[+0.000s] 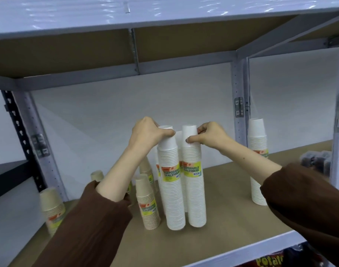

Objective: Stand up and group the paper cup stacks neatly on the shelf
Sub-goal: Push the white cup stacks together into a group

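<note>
Two tall white paper cup stacks stand upright side by side in the middle of the shelf (232, 218). My left hand (147, 133) grips the top of the left white stack (171, 189). My right hand (209, 136) pinches the top of the right white stack (194, 189). More white stacks stand partly hidden right behind them. A short brown cup stack (147, 205) stands just left of the pair, with another brown stack (146, 168) behind it. A further brown stack (52, 211) stands at the far left, and a white stack (258, 149) stands apart at the right.
A small brown stack (97, 176) shows behind my left forearm. Grey metal uprights (239, 93) frame the bay, and the upper shelf board hangs low overhead. Dark packaged goods (316, 160) lie at the far right. A snack bag (270, 261) sits on the shelf below.
</note>
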Motion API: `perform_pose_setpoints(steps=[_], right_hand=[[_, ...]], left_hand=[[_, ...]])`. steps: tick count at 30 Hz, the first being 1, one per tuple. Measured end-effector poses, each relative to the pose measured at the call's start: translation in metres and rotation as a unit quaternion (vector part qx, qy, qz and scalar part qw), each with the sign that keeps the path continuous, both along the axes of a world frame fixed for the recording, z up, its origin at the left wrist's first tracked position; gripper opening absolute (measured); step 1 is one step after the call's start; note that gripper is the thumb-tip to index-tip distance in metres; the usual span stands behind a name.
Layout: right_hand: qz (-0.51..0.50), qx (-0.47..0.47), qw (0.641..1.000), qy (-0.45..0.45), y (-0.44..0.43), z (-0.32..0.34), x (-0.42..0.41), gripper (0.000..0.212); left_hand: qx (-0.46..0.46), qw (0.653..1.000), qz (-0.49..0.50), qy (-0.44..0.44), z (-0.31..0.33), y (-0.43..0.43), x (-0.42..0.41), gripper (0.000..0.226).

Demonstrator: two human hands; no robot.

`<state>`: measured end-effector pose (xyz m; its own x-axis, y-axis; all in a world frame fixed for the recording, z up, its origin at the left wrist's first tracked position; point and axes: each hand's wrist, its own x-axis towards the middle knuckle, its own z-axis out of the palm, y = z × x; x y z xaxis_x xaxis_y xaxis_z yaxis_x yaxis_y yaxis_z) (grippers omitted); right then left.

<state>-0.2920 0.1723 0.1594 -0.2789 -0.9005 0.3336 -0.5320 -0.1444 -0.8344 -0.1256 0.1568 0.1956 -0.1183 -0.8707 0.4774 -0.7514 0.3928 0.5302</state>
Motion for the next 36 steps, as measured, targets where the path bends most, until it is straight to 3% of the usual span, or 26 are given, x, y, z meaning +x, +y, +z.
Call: perform_pose_setpoints(steps=[14, 27, 36], right_hand=[[0.015, -0.015, 0.999, 0.029, -0.007, -0.015, 0.019, 0.046], [0.060, -0.018, 0.998, 0.004, -0.017, -0.021, 0.011, 0.038], [0.108, 0.010, 0.994, 0.003, -0.021, -0.023, -0.001, 0.042]], left_hand=[[0.045, 0.999, -0.004, 0.025, -0.021, -0.021, 0.010, 0.035], [0.067, 0.997, -0.010, 0.043, -0.029, -0.034, 0.013, 0.057], [0.066, 0.997, -0.037, 0.027, -0.031, -0.030, 0.015, 0.051]])
